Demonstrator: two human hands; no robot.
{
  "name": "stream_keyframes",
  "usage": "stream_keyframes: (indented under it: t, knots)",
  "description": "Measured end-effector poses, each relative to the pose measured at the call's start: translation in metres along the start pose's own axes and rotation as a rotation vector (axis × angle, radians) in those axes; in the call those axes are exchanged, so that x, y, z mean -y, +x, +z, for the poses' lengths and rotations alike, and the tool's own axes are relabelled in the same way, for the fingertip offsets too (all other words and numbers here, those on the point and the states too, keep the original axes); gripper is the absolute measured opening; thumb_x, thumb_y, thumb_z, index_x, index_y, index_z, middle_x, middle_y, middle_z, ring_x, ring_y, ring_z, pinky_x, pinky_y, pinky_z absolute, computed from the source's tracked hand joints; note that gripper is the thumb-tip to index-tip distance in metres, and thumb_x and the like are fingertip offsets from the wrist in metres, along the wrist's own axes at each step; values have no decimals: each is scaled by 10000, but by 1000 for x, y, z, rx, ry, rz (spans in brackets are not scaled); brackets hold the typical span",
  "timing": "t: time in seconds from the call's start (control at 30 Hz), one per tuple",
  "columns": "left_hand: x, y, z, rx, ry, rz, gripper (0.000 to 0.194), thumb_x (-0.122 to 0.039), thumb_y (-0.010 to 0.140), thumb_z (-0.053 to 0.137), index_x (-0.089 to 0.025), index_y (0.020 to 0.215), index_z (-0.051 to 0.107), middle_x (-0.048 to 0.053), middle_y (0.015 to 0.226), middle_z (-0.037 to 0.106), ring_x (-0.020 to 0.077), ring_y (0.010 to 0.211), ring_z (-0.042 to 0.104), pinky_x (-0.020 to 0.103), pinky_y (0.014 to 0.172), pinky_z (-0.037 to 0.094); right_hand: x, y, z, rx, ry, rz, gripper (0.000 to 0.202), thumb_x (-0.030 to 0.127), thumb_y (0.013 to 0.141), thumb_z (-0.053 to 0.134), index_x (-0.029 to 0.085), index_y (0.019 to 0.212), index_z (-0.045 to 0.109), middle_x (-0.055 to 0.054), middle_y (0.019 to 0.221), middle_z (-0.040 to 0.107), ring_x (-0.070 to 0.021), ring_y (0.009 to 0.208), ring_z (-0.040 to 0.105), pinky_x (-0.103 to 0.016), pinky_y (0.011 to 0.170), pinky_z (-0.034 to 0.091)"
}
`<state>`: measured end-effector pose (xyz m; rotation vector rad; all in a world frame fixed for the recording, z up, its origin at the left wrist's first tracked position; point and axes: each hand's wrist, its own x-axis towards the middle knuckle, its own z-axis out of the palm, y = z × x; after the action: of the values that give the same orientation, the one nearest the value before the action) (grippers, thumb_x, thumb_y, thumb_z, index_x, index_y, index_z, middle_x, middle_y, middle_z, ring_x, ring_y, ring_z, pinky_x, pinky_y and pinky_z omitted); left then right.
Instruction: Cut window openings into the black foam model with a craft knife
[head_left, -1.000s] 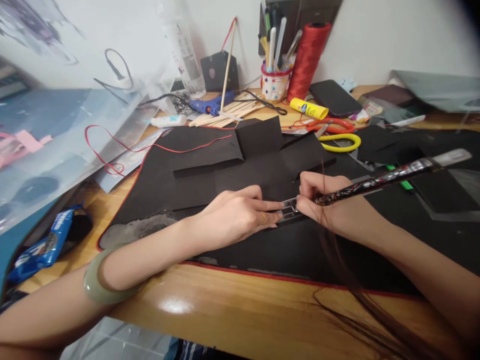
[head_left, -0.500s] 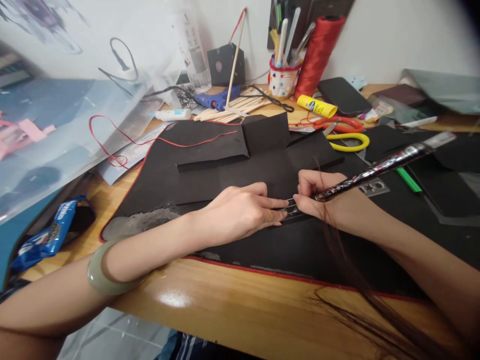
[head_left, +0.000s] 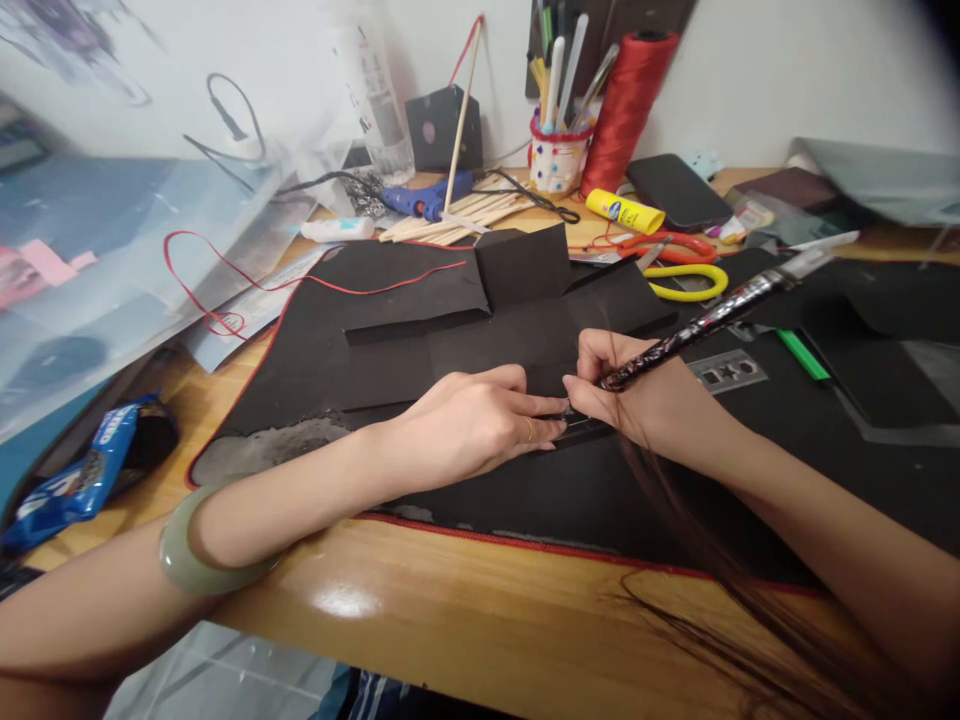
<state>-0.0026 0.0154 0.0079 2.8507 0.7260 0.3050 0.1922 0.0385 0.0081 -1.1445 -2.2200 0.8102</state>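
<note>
My left hand [head_left: 487, 425] lies on the black card [head_left: 510, 345], its fingers stretched toward the right and pressing on a thin clear strip [head_left: 581, 422] near the card's lower edge. Closed around a dark patterned pen-like tool [head_left: 697, 330], my right hand [head_left: 637, 390] meets the left fingertips at that strip. The tool's tip is hidden by my fingers, and its pale end points to the upper right. Folded flaps [head_left: 525, 265] of the card stand up behind my hands. Under the card is a black mat [head_left: 525, 510] with a red edge.
Behind the card are a blue glue gun [head_left: 424, 198], wooden sticks [head_left: 487, 208], a pen cup [head_left: 556, 160], a red thread spool [head_left: 630, 110], a yellow glue stick [head_left: 624, 212] and scissors [head_left: 686, 283]. A stencil [head_left: 727, 372] lies right. A blue wrapper [head_left: 86, 475] sits left.
My right hand has moved slightly left along the strip with the tool, closer to my left fingertips. The whole view has shifted a little, with objects appearing further left.
</note>
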Motion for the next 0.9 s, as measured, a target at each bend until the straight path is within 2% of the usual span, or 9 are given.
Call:
stream_keyframes:
  t: [0.27, 0.5, 0.57, 0.67, 0.73, 0.9]
  knots:
    - [0, 0, 0, -7, 13, 5, 268, -284, 910, 397, -215, 1085, 589, -61, 1197, 548, 125, 794, 472, 216, 674, 416, 4, -1, -3, 9, -66, -23, 242, 155, 709, 535, 211, 593, 330, 53, 512, 355, -69, 465, 307, -220, 409, 234]
    - [0, 0, 1, -24, -4, -15, 262, -294, 906, 410, -227, 1081, 593, -54, 1214, 537, 116, 802, 479, 200, 679, 420, 0, -5, -13, 4, -92, 39, 251, 142, 682, 565, 208, 567, 352, 58, 474, 357, -66, 427, 297, -227, 393, 218]
    - [0, 0, 1, -25, -9, -14, 261, -284, 907, 410, -221, 1081, 594, -51, 1214, 537, 115, 804, 479, 199, 684, 422, -1, -5, -17, -38, -44, 75, 245, 184, 704, 568, 207, 565, 367, 54, 479, 361, -68, 430, 300, -232, 397, 219]
    - [0, 0, 0, -16, -18, -22, 267, -291, 909, 399, -232, 1080, 596, -61, 1235, 517, 123, 816, 473, 206, 688, 429, -2, -7, -24, -196, 95, 165, 259, 250, 737, 560, 204, 560, 376, 51, 479, 353, -66, 425, 297, -238, 402, 216]
    - [0, 1, -1, 4, -24, -35, 270, -297, 910, 394, -241, 1086, 592, -64, 1241, 511, 129, 820, 473, 214, 688, 435, -2, -10, -26, -251, 204, 217, 243, 249, 725, 580, 202, 582, 389, 58, 480, 347, -62, 420, 283, -236, 399, 200]
    - [-2, 3, -2, 24, -31, -37, 272, -286, 909, 392, -233, 1080, 596, -48, 1225, 527, 135, 797, 482, 228, 672, 444, -8, -19, -22, -132, 383, 247, 220, 191, 705, 586, 200, 613, 386, 68, 510, 351, -58, 440, 284, -225, 410, 187]
